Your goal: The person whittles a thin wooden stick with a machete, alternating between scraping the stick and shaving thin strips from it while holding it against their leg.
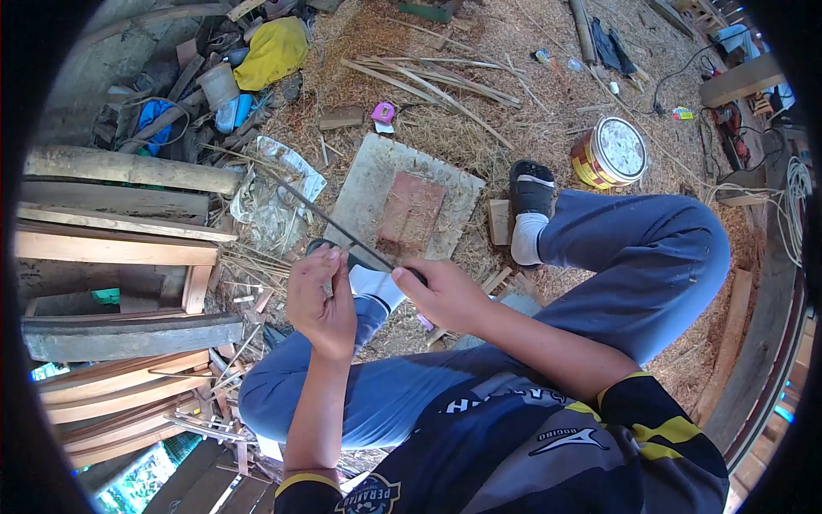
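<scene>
My right hand (pixel 441 295) is closed around the black handle of a long, thin dark tool (pixel 321 214), which looks like a narrow blade or file. It slants up and left, away from my body. My left hand (pixel 322 304) is raised beside its shaft, fingers curled and thumb pressed toward them. Whatever lies between those fingertips is too small to make out. Beyond the hands, a reddish-brown block (pixel 411 212) rests on a worn grey board (pixel 364 184) on the ground, between my feet.
Wood shavings cover the ground. At the left are stacked timber pieces (pixel 120 248), with a yellow cloth (pixel 272 53) above them. Thin wooden strips (pixel 445 81) and a pink tape measure (pixel 383 113) lie ahead. A lidded paint bucket (pixel 610 154) stands right of my shoe (pixel 532 188).
</scene>
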